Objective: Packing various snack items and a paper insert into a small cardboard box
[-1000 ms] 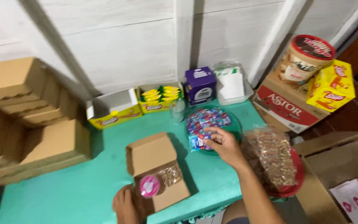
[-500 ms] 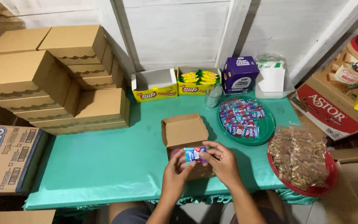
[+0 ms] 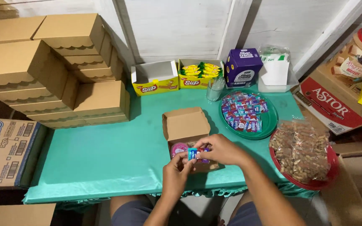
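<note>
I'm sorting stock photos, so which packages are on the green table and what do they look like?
Purple carton: back edge, cube-shaped.
Two yellow trays: back, one empty, one holding yellow-green packets.
Open brown box: front centre.
Small blue-pink packet: held by left hand and right hand.

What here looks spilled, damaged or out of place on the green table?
Nothing stands out. Both hands, left hand and right hand, hold a small blue wrapped packet over the open cardboard box. Sweets sit inside the green tray; peanut bags stay piled on the red plate.
</note>
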